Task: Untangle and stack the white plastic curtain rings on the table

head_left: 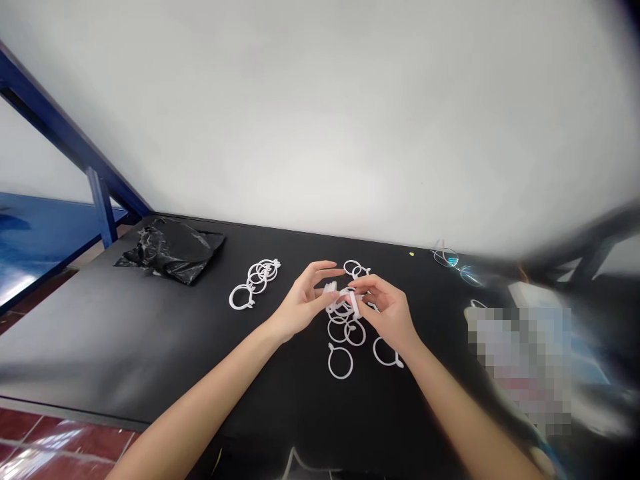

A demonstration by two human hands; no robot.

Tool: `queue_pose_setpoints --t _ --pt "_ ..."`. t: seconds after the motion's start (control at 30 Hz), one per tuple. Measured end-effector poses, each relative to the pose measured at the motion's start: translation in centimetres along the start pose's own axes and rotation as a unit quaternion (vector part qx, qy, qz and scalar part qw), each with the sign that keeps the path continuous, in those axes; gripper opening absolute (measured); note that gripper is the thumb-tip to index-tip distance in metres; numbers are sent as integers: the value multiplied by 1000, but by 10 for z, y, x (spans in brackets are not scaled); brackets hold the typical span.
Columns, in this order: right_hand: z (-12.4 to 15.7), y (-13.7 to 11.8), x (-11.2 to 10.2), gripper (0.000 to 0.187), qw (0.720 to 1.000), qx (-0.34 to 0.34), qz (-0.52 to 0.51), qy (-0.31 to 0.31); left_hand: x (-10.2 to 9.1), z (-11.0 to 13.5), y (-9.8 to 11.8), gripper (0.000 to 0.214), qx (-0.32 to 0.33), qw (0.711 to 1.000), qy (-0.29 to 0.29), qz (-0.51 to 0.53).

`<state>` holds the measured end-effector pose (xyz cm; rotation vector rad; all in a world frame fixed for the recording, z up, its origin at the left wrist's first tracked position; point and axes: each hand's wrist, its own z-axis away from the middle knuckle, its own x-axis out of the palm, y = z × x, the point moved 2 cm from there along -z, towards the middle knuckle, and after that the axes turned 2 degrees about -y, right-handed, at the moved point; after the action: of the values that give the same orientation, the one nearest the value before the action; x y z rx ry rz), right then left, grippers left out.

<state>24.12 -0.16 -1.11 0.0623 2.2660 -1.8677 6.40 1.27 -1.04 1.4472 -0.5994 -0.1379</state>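
My left hand (306, 299) pinches a white plastic ring (331, 289) between thumb and fingers, over the middle of the black table. Close by on the right, my right hand (387, 307) grips another white ring (355, 304), seen nearly edge-on. The two held rings almost meet; whether they touch, I cannot tell. Beneath the hands lies a loose pile of white rings (338, 329), each with a small tab on its rim. A single ring (341, 363) lies in front of the pile, and one more (386, 352) rests beside my right wrist. Some rings are hidden behind my fingers.
A separate group of white rings (241, 297) lies to the left. Farther left is a crumpled black plastic bag (173, 248). Eyeglasses (453, 261) sit at the back right, near a blurred-out item (520, 367). A white wall (320, 120) borders the black table (165, 340).
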Motion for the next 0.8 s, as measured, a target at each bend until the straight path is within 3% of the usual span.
queue_pose_setpoints --t 0.17,0.3,0.5,0.63,0.8 --pt "1 2 -3 20 998 18 -43 -31 -1 -1 -2 60 -15 1000 -10 6" --pt "0 4 -4 17 988 78 -106 -77 -2 -2 -5 58 -15 1000 -13 4" --pt "0 10 -5 20 983 122 -135 -26 -2 -2 -4 37 -16 999 -18 29" --pt "1 10 -2 20 991 98 -95 11 0 -2 -6 43 -15 999 -37 33" --pt "-1 11 -2 27 976 150 -159 -21 -2 -3 -7 44 -15 996 -26 88"
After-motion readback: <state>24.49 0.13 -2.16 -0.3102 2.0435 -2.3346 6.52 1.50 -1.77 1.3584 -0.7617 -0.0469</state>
